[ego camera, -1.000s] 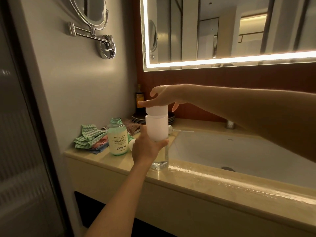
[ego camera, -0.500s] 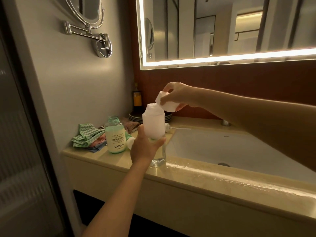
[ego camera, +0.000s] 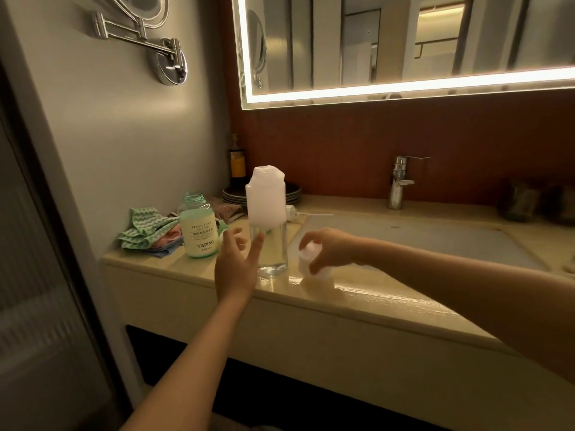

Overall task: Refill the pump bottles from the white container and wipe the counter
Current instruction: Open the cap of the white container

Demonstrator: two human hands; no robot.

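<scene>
Resting a white cap (ego camera: 322, 270) on the tabletop (ego camera: 389, 293) right of the white container (ego camera: 265, 197), the right hand (ego camera: 333, 247) curls its grip around it, likely parking it before pouring; the left hand (ego camera: 235, 269), grip wide, hovers just left, apparently ready to steady. An open green bottle (ego camera: 199, 228) waits further left.

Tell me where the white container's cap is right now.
Head view, centre: the right hand holds the white cap down at the counter front edge, just right of the clear bottle and in front of the sink.
</scene>
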